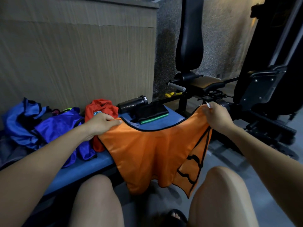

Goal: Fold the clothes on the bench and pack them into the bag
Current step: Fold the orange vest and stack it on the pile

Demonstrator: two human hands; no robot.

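Head view looks down on a blue padded worktop (91, 163) against a ribbed beige wall (73, 54). Both hands pinch an orange mesh vest with black trim (147, 149), left hand (101, 123) and right hand (216, 117) stretching it above the worktop's front edge. Crumpled blue garments (32, 125) lie left of it; black gym equipment (262, 95) stands to its right.

Both hands hold an orange vest (147, 149) spread over the blue worktop (91, 163): left hand (101, 122) grips one shoulder at nine o'clock, right hand (216, 116) pinches the other at three. Blue garments (49, 126) and a red one (101, 108) lie at ten o'clock, folded dark clothes (152, 112) at twelve.
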